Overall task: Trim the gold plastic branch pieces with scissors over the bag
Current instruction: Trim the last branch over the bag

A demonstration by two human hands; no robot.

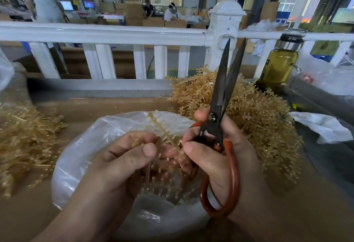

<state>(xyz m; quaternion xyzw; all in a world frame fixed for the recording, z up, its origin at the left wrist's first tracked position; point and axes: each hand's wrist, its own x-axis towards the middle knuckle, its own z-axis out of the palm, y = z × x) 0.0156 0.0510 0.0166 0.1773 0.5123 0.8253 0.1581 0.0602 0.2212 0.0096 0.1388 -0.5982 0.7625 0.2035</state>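
The gold branch piece (165,133) is lying slanted between the two hands, just above the open mouth of the clear bag (80,165). Its long axis is running from the near right end to the far left tip, which is pointing away from the person. The left hand (122,157) is pinching it at the middle with thumb and forefinger. The right hand (216,155) is touching the near end with its fingertips while its other fingers are curling through the red handles of the scissors (220,96). The blades are standing upward, a little apart, to the right of the branch and not crossing it. I think they must tip down to the left before any cut. A loose pile (258,119) of gold pieces is lying behind the right hand, and a bottle (277,63) is standing beyond it.
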